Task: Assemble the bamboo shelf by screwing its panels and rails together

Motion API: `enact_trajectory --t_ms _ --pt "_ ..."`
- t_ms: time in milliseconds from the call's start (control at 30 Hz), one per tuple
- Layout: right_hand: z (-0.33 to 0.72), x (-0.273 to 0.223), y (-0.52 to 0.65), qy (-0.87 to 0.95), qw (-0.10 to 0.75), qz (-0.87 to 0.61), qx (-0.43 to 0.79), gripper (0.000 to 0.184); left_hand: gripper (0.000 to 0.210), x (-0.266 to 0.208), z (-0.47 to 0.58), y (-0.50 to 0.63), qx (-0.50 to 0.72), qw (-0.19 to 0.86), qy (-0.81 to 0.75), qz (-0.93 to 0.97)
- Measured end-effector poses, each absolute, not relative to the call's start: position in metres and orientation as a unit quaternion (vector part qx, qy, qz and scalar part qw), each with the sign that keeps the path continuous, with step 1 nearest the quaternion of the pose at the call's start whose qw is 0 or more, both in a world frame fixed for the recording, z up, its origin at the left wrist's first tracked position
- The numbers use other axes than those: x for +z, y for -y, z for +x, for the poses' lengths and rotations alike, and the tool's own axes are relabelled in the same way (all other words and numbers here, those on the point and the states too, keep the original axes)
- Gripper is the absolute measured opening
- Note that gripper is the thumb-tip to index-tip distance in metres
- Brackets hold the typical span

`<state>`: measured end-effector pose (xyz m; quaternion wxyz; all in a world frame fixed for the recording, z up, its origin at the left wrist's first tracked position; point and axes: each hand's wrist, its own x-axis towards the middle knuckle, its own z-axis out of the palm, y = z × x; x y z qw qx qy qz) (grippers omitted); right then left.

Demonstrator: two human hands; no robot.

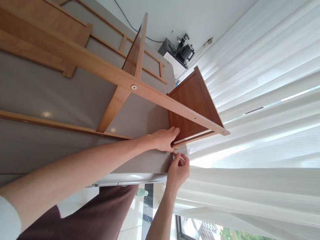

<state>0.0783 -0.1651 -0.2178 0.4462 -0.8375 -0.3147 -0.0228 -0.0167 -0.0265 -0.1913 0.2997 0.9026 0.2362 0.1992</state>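
A wooden shelf frame (163,101) lies on its side on a grey-covered surface, its long upper rail crossing the view. A brown end panel (191,105) joins it at the right. My left hand (163,138) is closed around the frame's lower corner, where the bottom rail meets this panel. Just below that corner, my right hand (179,170) has thumb and fingers pinched together. Something small and thin seems to be between them, close to the rail's end; its kind cannot be made out. A middle panel (135,50) stands upright across the frame.
Flat wooden frame pieces (42,18) lie to the left at the back. Beyond the far end stands a small cabinet (174,61) with a black kettle (186,52). White curtains (272,106) hang at the right. A bottle (141,192) is on the floor.
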Motion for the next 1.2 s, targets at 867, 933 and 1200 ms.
enact_trajectory --t_ms 867,933,1200 --pt "0.069 -0.219 0.176 0.358 0.424 -0.829 -0.07 0.04 0.048 -0.188 -0.018 0.028 0.195 0.299 -0.243 0.902" --pt "0.069 -0.218 0.175 0.359 0.424 -0.829 -0.068 0.04 0.048 -0.189 -0.017 0.027 0.196 0.298 -0.243 0.902" --pt "0.07 -0.219 0.175 0.355 0.433 -0.826 -0.066 0.04 0.048 -0.191 -0.016 0.027 0.2 0.291 -0.239 0.905"
